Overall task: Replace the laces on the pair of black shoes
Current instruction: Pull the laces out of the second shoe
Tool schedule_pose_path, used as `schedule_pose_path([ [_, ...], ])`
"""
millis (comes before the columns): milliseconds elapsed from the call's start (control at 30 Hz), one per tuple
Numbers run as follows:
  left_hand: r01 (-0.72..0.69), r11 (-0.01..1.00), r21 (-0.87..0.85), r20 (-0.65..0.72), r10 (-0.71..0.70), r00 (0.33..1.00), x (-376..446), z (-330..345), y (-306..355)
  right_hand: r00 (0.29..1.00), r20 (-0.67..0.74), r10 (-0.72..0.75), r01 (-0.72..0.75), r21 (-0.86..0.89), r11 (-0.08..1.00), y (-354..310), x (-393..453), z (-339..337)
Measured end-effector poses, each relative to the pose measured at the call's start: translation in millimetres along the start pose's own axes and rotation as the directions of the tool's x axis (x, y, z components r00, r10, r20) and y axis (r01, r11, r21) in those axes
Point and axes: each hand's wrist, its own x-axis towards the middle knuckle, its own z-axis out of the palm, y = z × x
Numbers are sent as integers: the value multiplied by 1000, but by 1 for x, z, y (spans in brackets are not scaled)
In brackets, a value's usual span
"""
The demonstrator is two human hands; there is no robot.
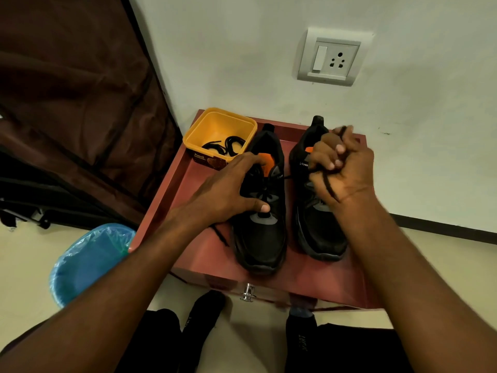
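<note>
Two black shoes stand side by side on a reddish-brown cabinet top point(204, 254), toes towards me. My left hand point(228, 189) rests over the left shoe point(262, 238), its fingers spread across the tongue and lacing. My right hand point(340, 162) is raised over the right shoe point(320, 232) and grips a black lace point(328, 187) that runs across my palm and sticks out above my fingers; the lace leads back towards the left shoe's eyelets. A loose lace end point(220, 235) lies on the cabinet left of the left shoe.
A yellow tub point(215, 125) holding coiled black laces point(227, 147) stands at the cabinet's back left corner. The white wall with a switch socket point(333, 56) is right behind. A blue-lined bin point(88, 262) and a brown fabric wardrobe point(75, 103) are at the left. My feet in black socks stand below.
</note>
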Motion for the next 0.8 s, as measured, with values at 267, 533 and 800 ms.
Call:
schedule_pose_path([
  [267, -54, 987, 151, -99, 70, 993, 2, 9, 1, 889, 310, -336, 113, -862, -495, 20, -16, -11],
  [533, -67, 935, 348, -207, 146, 967, 2, 12, 13, 931, 253, 264, 361, -749, -556, 22, -8, -19],
  [800, -18, 952, 304, -216, 87, 973, 3, 12, 17, 951, 230, 205, 308, -747, -589, 30, -10, -22],
])
